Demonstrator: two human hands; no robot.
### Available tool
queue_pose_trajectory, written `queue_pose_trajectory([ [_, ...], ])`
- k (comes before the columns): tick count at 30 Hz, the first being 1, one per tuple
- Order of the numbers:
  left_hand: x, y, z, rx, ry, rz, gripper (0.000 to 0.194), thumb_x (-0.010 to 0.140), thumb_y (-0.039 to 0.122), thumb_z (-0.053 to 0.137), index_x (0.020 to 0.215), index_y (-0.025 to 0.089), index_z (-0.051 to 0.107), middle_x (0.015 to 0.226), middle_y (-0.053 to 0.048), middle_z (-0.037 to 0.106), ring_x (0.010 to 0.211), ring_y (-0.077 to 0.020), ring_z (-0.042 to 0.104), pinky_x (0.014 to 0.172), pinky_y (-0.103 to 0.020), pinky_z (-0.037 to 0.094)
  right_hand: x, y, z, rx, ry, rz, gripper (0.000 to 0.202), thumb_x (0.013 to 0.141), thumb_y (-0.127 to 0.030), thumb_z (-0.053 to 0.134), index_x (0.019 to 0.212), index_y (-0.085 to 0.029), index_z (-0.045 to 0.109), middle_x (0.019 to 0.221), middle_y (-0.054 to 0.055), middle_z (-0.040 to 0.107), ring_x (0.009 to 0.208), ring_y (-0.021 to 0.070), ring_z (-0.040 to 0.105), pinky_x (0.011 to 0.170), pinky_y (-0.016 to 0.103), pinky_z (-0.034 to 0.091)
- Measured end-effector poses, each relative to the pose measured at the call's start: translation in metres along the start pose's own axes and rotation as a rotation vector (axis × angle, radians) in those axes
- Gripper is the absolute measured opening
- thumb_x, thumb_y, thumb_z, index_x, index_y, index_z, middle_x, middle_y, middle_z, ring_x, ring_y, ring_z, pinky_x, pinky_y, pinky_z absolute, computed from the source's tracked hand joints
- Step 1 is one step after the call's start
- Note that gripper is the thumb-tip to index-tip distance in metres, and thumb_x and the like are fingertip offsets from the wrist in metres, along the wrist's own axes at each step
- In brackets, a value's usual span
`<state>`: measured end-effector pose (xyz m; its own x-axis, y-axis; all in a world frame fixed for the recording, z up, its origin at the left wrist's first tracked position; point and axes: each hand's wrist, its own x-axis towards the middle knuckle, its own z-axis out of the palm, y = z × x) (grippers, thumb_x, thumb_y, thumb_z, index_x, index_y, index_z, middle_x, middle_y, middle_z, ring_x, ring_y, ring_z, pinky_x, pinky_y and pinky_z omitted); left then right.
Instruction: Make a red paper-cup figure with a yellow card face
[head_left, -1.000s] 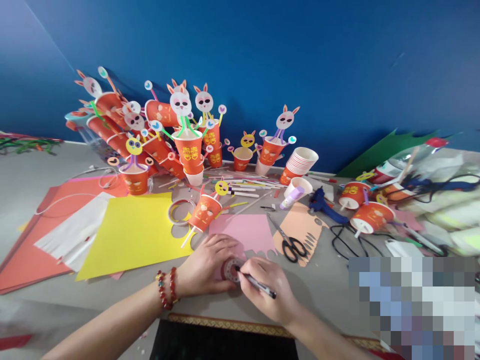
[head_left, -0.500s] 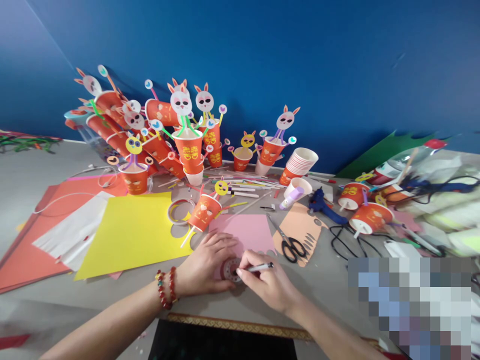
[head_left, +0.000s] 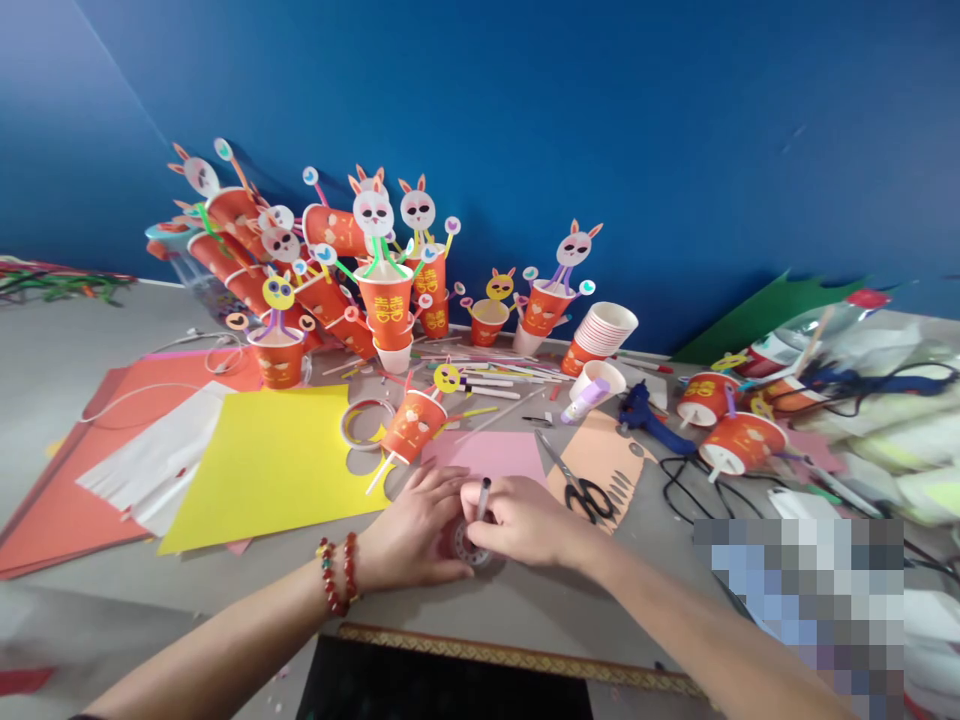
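Observation:
My left hand (head_left: 420,525) lies with fingers stretched out over the near edge of a sheet of pink paper (head_left: 499,455). Its fingers and thumb border a small round disc (head_left: 472,545) with a ring of light spots, partly covered by both hands. My right hand (head_left: 525,525) is closed around a pen (head_left: 484,500) held nearly upright over the disc. The pen's tip is hidden. Just right of the pink paper lie scissors (head_left: 585,492) with black handles, on a cut-out peach sheet (head_left: 592,455).
A yellow sheet (head_left: 277,470) covers red paper (head_left: 142,385) at left. Orange paper cups (head_left: 386,300) with rabbit faces stand against the blue wall. A tape roll (head_left: 346,425), a tipped cup (head_left: 415,425), stacked cups (head_left: 600,335) and a blue glue gun (head_left: 649,420) lie around.
The pen has swung from pointing right to nearly upright, and my right hand has turned around the disc with it. My left hand stays by the disc. The view has shifted slightly.

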<state>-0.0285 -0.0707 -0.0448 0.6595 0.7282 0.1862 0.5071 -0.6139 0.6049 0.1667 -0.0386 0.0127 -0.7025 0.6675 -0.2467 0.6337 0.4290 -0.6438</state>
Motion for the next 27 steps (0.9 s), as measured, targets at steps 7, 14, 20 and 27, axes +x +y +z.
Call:
queue_pose_trajectory([
  [7, 0.001, -0.003, 0.001, -0.032, -0.013, 0.012, 0.067, 0.071, 0.053, 0.077, 0.126, 0.022, 0.056, 0.139, -0.013, 0.057, 0.135, -0.0344, 0.042, 0.114, -0.052, 0.025, -0.011, -0.002, 0.0, -0.027, 0.154, -0.076, 0.009, 0.08, -0.019, 0.059, 0.072, -0.02, 0.055, 0.061, -0.005, 0.057, 0.056, 0.0108, 0.049, 0.057, 0.021, 0.03],
  [14, -0.001, -0.003, 0.001, -0.042, -0.009, 0.005, 0.053, 0.071, 0.046, 0.077, 0.115, 0.022, 0.06, 0.144, -0.01, 0.054, 0.138, -0.0332, 0.039, 0.113, -0.051, 0.025, -0.027, 0.013, 0.02, -0.064, 0.281, -0.274, 0.012, 0.087, -0.02, 0.051, 0.075, -0.02, 0.052, 0.065, -0.002, 0.056, 0.06, 0.0129, 0.051, 0.059, 0.023, 0.032],
  [20, -0.002, -0.004, 0.004, -0.033, -0.001, -0.006, 0.049, 0.069, 0.044, 0.077, 0.111, 0.023, 0.061, 0.145, -0.009, 0.053, 0.138, -0.0332, 0.039, 0.114, -0.051, 0.022, -0.028, 0.016, 0.03, -0.232, 0.252, -0.387, 0.017, 0.091, -0.019, 0.045, 0.075, -0.02, 0.05, 0.067, 0.0, 0.057, 0.062, 0.0144, 0.049, 0.059, 0.025, 0.03],
  [27, -0.003, -0.006, 0.006, -0.042, 0.003, 0.008, 0.056, 0.072, 0.046, 0.075, 0.12, 0.024, 0.058, 0.145, -0.009, 0.053, 0.138, -0.0333, 0.039, 0.114, -0.052, 0.021, -0.023, 0.009, 0.021, -0.439, 0.193, -0.442, 0.012, 0.087, -0.017, 0.049, 0.075, -0.02, 0.052, 0.067, 0.0, 0.059, 0.063, 0.0158, 0.049, 0.06, 0.028, 0.03],
])
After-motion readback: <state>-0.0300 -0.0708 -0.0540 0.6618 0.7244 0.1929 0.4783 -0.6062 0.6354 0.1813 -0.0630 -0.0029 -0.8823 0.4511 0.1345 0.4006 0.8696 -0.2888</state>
